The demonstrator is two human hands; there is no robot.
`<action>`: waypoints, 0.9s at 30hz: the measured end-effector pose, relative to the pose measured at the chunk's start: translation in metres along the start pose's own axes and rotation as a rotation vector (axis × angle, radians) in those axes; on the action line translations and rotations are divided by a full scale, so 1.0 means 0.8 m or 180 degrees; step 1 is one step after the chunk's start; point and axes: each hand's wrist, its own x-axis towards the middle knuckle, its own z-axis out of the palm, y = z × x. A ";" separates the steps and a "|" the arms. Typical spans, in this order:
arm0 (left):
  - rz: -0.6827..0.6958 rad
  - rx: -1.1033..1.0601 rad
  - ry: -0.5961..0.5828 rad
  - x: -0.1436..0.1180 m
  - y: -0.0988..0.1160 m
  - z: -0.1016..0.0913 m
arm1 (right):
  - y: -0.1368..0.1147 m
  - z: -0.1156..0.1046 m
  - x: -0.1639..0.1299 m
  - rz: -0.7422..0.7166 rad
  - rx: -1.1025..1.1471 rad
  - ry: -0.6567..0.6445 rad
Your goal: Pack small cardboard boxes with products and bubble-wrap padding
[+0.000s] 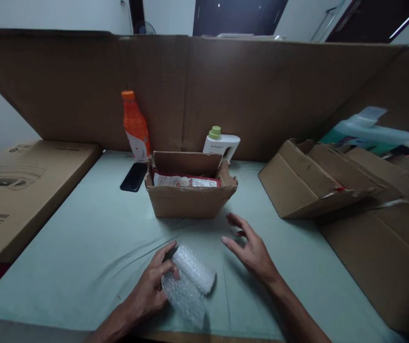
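The left hand (151,282) pinches the loose end of the wrap (194,267), just before the box (189,202); the right hand (252,251), fingers spread, holds nothing. A tug could unroll it; whether anything's inside, I can't tell.

Near the middle of the front edge of the cloth-covered table (93,224), the left hand (152,281) is gripping the loose end of a bubble-wrap roll (194,270). The right hand (252,250) is hovering apart from it, fingers spread. Farther back, an open cardboard box (186,202) is holding red-and-white packaging (175,180). Toward the far edge, a phone (134,177) is lying beside that box, an orange bottle (135,123) is standing behind the phone, and a green-capped white bottle (220,145) is standing behind the box. More boxes (293,183) are lining the right edge; a printed carton (36,190) is sitting along the left.
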 end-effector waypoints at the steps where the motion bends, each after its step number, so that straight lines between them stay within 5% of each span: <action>1: 0.0028 0.0009 -0.0044 -0.004 0.000 -0.004 | 0.005 0.004 0.014 0.0001 -0.0034 0.0014; 6: -0.0122 -0.0122 -0.0597 -0.019 0.006 -0.064 | 0.023 0.024 0.048 0.0077 -0.0011 0.0004; 11: -0.0494 -0.0298 0.0341 0.028 -0.013 -0.113 | 0.031 0.030 0.050 -0.0088 0.0078 -0.0002; 14: -0.0475 -0.0416 0.0870 0.082 -0.030 -0.106 | 0.027 0.036 0.060 -0.0052 0.0222 -0.0031; 20: -0.0153 -0.0595 0.0973 0.144 -0.043 -0.075 | 0.019 0.050 0.082 0.0098 0.0573 0.0061; 27: -0.0158 -0.0417 0.1152 0.221 -0.031 -0.089 | 0.022 0.056 0.148 0.0219 0.0187 0.0291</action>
